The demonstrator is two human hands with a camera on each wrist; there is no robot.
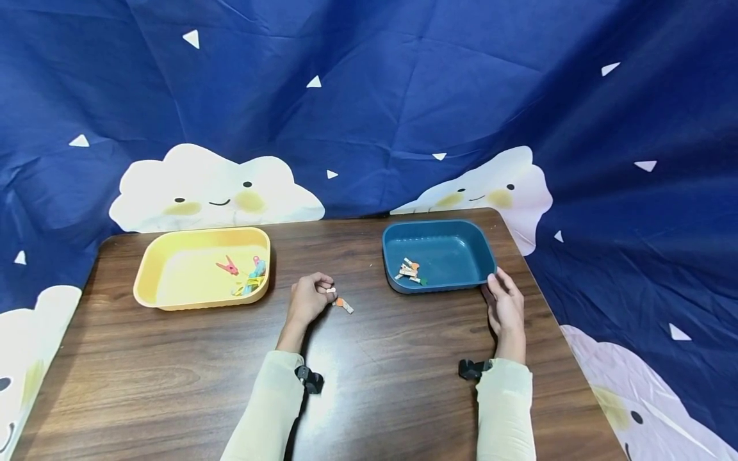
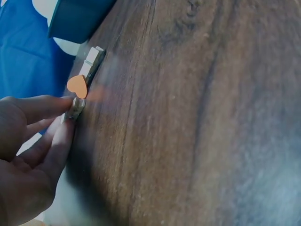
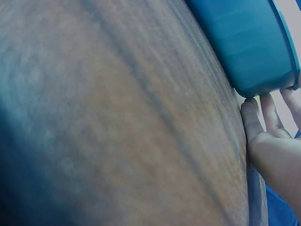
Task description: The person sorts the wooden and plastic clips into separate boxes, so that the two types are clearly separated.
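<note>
My left hand (image 1: pixel 310 298) is low over the middle of the table, its thumb and fingers pinching the end of a small wooden clothespin (image 2: pixel 90 61). An orange heart (image 2: pixel 78 87) decorates that clothespin, and the fingertips hide part of its near end. At the near right corner of the blue tray (image 1: pixel 438 287), my right hand (image 1: pixel 506 306) holds the rim, with fingers against the outer wall. Several small wooden clothespins (image 1: pixel 409 271) lie inside that tray at its left end, with orange and green bits showing.
A yellow tray (image 1: pixel 196 238) stands on the left, with a pink clothespin (image 1: pixel 229 266) and several blue and yellow ones (image 1: pixel 252 282) inside. Both trays are on the brown wooden table (image 1: pixel 173 378). Behind the table hangs a dark blue cloth (image 1: pixel 369 109) with clouds.
</note>
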